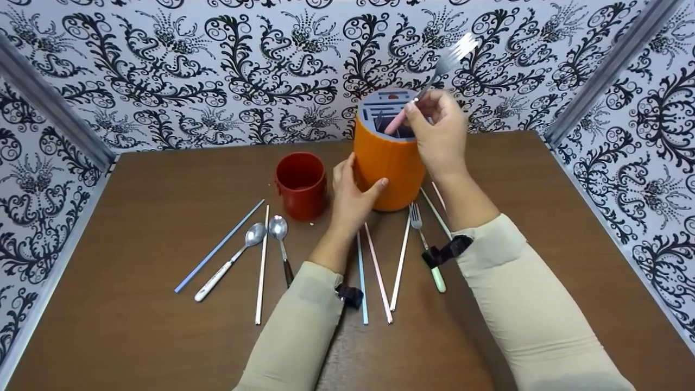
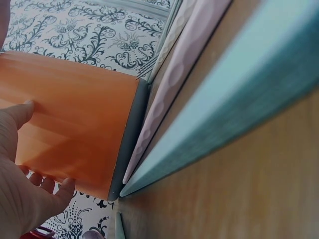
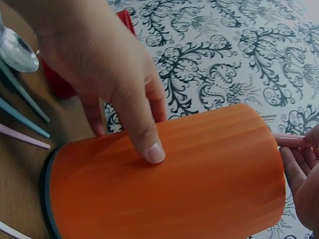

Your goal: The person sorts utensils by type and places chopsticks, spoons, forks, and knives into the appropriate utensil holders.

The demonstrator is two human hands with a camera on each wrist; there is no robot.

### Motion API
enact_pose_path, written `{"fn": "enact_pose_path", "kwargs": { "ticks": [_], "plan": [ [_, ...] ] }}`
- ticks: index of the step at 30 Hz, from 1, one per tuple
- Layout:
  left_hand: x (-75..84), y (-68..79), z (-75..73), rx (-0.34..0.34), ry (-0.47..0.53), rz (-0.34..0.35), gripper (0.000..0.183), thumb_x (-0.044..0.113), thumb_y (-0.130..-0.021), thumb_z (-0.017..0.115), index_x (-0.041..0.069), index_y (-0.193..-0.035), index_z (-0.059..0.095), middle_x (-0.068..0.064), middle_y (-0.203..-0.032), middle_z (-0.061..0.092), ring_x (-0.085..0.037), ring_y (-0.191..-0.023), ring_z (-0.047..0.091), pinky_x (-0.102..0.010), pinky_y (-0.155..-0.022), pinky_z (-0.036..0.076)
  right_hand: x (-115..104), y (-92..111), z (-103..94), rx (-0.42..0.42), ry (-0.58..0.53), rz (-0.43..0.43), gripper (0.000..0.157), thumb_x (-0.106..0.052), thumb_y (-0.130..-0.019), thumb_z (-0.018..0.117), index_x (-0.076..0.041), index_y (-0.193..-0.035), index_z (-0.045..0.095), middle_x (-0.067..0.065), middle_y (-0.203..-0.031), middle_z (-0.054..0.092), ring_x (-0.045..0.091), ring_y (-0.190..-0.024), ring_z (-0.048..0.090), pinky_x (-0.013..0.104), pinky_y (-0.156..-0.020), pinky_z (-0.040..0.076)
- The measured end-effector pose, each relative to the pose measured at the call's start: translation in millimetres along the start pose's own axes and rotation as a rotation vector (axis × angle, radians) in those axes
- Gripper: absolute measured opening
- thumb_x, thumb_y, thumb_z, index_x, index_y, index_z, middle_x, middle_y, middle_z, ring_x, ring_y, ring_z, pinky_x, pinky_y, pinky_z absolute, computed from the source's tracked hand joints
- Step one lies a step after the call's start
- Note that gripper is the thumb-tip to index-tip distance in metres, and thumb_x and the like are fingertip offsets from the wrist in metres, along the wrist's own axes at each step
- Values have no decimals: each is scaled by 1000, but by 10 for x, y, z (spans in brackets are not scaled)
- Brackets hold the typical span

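My right hand (image 1: 442,130) pinches a fork (image 1: 455,54) by its pink handle, tines slanting up and to the right. The handle's lower end is at the front opening in the grey slotted top of an orange utensil holder (image 1: 388,168); how deep it sits is hard to tell. My left hand (image 1: 350,198) grips the holder's left side, thumb across its front and fingers round the side, as the left wrist view shows. The holder stands upright on the table. In the right wrist view the pink handle (image 3: 291,140) shows at the holder's rim.
Left of the holder stands a red cup (image 1: 301,190). Two spoons (image 1: 255,234) and several chopsticks (image 1: 220,245) lie in front of it. More chopsticks (image 1: 379,271) and a green-handled fork (image 1: 437,277) lie before the holder. A patterned wall (image 1: 228,70) rises behind the table (image 1: 136,217).
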State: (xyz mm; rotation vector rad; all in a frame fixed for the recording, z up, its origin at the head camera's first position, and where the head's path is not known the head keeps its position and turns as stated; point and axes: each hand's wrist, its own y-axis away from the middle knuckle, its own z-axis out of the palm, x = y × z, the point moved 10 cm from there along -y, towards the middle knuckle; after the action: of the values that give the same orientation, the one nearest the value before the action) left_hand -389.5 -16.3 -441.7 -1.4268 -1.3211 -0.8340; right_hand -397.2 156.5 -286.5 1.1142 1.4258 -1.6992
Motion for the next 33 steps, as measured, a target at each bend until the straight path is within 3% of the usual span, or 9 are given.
{"fn": "enact_pose_path", "kwargs": {
  "ticks": [7, 17, 27, 33],
  "plan": [
    [17, 6, -17, 12, -4, 21, 86, 31, -90, 82, 7, -159, 38, -15, -153, 41, -29, -142, 43, -40, -124, 37, 45, 6, 66, -36, 203, -10, 8, -9, -97, 70, -6, -102, 64, 6, -90, 68, 20, -88, 69, 23, -81, 56],
    [37, 9, -23, 30, 2, 54, 86, 28, -88, 84, 4, -158, 39, -17, -151, 43, -31, -141, 44, -40, -124, 37, 16, 26, 154, -70, 372, -95, 19, -9, -98, 69, 5, -111, 67, 12, -95, 69, 16, -84, 67, 19, -79, 58],
    [42, 6, -23, 27, 4, 51, 86, 26, -89, 84, 4, -158, 39, -17, -152, 42, -31, -142, 43, -41, -124, 36, -7, 59, 235, -102, 603, -202, 21, -12, -98, 69, 4, -112, 68, 15, -108, 64, 21, -100, 66, 30, -92, 60],
    [36, 6, -17, 29, 0, 49, 86, 26, -88, 84, 2, -158, 39, -18, -152, 42, -33, -143, 41, -41, -125, 35, -24, 59, 226, -95, 581, -209, 21, -10, -97, 70, 6, -111, 68, 18, -107, 65, 21, -98, 67, 29, -90, 60]
  ]
}}
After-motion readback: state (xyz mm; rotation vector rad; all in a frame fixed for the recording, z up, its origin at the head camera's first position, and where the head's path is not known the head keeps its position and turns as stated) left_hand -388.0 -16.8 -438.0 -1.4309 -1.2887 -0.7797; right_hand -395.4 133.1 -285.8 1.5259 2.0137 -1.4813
